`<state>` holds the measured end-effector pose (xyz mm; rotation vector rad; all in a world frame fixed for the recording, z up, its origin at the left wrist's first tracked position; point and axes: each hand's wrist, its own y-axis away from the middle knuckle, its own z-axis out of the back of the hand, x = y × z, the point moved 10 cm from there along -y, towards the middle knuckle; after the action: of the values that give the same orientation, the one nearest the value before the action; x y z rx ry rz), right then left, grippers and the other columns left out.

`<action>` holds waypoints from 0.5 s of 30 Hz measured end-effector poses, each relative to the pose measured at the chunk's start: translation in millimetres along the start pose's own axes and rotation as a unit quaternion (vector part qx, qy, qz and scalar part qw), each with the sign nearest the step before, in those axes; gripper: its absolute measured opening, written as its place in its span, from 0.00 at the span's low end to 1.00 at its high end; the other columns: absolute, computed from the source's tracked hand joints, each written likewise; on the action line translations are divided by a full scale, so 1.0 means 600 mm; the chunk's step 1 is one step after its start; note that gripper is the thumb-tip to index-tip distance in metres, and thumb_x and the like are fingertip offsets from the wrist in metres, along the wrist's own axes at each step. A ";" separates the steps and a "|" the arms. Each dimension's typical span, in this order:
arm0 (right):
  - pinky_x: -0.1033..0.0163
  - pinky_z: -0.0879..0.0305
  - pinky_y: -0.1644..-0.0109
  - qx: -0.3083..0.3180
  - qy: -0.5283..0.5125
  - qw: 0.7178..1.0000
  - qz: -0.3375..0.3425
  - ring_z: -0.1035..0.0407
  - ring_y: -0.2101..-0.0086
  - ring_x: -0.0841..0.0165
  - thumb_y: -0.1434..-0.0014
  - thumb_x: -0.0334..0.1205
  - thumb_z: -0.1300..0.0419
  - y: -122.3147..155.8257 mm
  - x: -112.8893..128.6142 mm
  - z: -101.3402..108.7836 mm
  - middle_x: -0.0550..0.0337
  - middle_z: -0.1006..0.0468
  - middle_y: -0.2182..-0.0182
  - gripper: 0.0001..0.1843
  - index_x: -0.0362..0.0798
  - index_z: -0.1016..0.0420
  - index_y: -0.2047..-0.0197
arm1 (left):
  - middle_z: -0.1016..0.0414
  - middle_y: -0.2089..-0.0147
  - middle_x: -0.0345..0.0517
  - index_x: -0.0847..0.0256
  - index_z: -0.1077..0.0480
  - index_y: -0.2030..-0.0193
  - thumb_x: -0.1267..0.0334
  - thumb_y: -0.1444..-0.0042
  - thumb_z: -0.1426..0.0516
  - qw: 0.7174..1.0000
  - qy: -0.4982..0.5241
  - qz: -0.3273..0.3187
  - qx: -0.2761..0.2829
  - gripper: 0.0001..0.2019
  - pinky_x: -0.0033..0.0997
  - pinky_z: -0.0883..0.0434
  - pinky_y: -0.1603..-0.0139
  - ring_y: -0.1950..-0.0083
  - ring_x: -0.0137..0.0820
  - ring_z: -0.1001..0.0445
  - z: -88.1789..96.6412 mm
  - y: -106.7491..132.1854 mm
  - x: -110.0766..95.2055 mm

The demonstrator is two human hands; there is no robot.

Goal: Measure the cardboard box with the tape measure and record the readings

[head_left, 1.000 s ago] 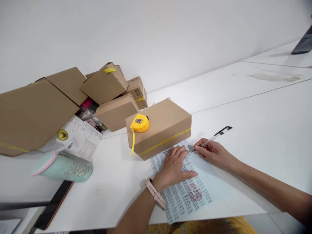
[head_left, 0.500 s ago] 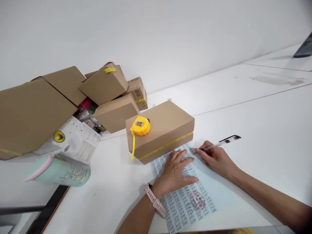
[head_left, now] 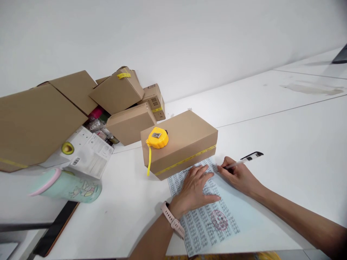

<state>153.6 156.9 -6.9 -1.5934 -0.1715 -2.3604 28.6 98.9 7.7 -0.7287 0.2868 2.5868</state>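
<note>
My left hand [head_left: 195,187] lies flat with fingers spread on a printed sheet of paper [head_left: 200,229]; a pink band circles that wrist. The sheet is covered in small dark print and bears a round reddish stamp mark. My right hand [head_left: 238,175] pinches a white and black pen [head_left: 251,156], its tip against the paper near the upper right edge. Just beyond the sheet sits a closed cardboard box [head_left: 187,130] with yellow tape along its front side. On top of that box rests a yellow tape measure [head_left: 158,138], its strap hanging over the edge.
Several cardboard boxes [head_left: 118,92] are piled at the back left against the wall. In front of them are a white carton [head_left: 93,153] with an avocado picture and a mint-green bottle [head_left: 73,186] with a pink rim. A dark object [head_left: 341,56] stands far right.
The pen's upper end has tilted slightly down and left as my right hand shifts a little. My left hand stays on the sheet. The whole view has moved slightly.
</note>
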 end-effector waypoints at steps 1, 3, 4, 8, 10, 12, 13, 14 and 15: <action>0.65 0.54 0.77 0.002 0.001 1.000 0.000 0.51 0.79 0.73 0.39 0.57 0.44 0.000 0.001 -0.001 0.70 0.45 0.82 0.20 0.51 0.40 0.72 | 0.47 0.27 0.49 0.57 0.37 0.36 0.47 0.49 0.34 1.000 0.000 0.000 0.000 0.37 0.50 0.46 0.28 0.28 0.45 0.49 0.000 0.000 0.000; 0.65 0.54 0.77 0.004 0.004 1.000 0.002 0.51 0.79 0.73 0.39 0.58 0.44 0.001 0.003 -0.001 0.70 0.45 0.83 0.21 0.51 0.40 0.72 | 0.46 0.27 0.48 0.56 0.36 0.36 0.47 0.50 0.34 1.000 0.001 -0.001 -0.004 0.36 0.50 0.45 0.29 0.28 0.45 0.48 0.002 0.000 -0.001; 0.65 0.54 0.77 0.004 0.006 1.000 0.003 0.51 0.79 0.73 0.39 0.58 0.44 0.001 0.005 -0.001 0.70 0.45 0.83 0.21 0.51 0.40 0.73 | 0.46 0.27 0.48 0.55 0.36 0.36 0.47 0.50 0.34 1.000 0.002 -0.003 -0.006 0.36 0.50 0.45 0.29 0.28 0.45 0.48 0.002 0.000 -0.001; 0.65 0.54 0.77 0.006 0.004 1.000 0.004 0.51 0.79 0.73 0.39 0.57 0.44 0.001 0.008 -0.001 0.70 0.46 0.82 0.21 0.51 0.40 0.73 | 0.47 0.26 0.48 0.55 0.37 0.36 0.46 0.49 0.35 1.000 0.003 -0.006 -0.009 0.36 0.50 0.46 0.29 0.28 0.46 0.49 0.001 0.001 0.000; 0.65 0.53 0.77 0.002 0.005 1.000 0.003 0.51 0.79 0.73 0.39 0.57 0.43 0.001 0.008 0.000 0.70 0.45 0.82 0.20 0.51 0.40 0.73 | 0.47 0.26 0.47 0.54 0.37 0.36 0.46 0.49 0.35 1.000 0.001 -0.008 -0.009 0.36 0.51 0.46 0.29 0.28 0.46 0.49 0.001 0.001 0.001; 0.65 0.54 0.77 -0.001 0.003 1.000 0.002 0.52 0.79 0.73 0.40 0.56 0.43 0.001 0.007 0.001 0.70 0.46 0.82 0.20 0.51 0.40 0.74 | 0.47 0.26 0.47 0.53 0.37 0.36 0.46 0.49 0.35 1.000 0.000 -0.007 -0.008 0.36 0.51 0.46 0.29 0.27 0.46 0.49 -0.001 0.001 0.002; 0.65 0.54 0.77 0.000 0.000 1.000 0.001 0.52 0.79 0.73 0.40 0.56 0.42 0.001 0.006 0.000 0.70 0.46 0.83 0.20 0.51 0.40 0.74 | 0.47 0.26 0.47 0.53 0.37 0.35 0.45 0.49 0.35 1.000 0.000 -0.007 -0.008 0.36 0.51 0.46 0.29 0.27 0.46 0.49 -0.002 0.001 0.002; 0.65 0.55 0.77 0.002 -0.004 1.000 0.000 0.52 0.80 0.73 0.41 0.55 0.42 0.001 0.005 -0.001 0.70 0.46 0.83 0.20 0.51 0.40 0.74 | 0.47 0.26 0.48 0.53 0.37 0.35 0.45 0.49 0.35 1.000 0.000 -0.006 -0.007 0.36 0.52 0.45 0.29 0.27 0.47 0.49 -0.002 0.001 0.003; 0.65 0.55 0.77 0.003 -0.007 1.000 -0.001 0.52 0.80 0.73 0.41 0.55 0.42 0.000 0.004 -0.002 0.70 0.47 0.83 0.20 0.52 0.41 0.74 | 0.48 0.26 0.48 0.54 0.37 0.35 0.45 0.49 0.35 1.000 0.000 -0.006 -0.008 0.36 0.52 0.45 0.29 0.27 0.47 0.49 -0.003 0.000 0.003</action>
<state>152.0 156.1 -5.3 -1.6086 -0.1844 -2.3482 27.7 98.8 5.4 -0.7339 0.2622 2.5807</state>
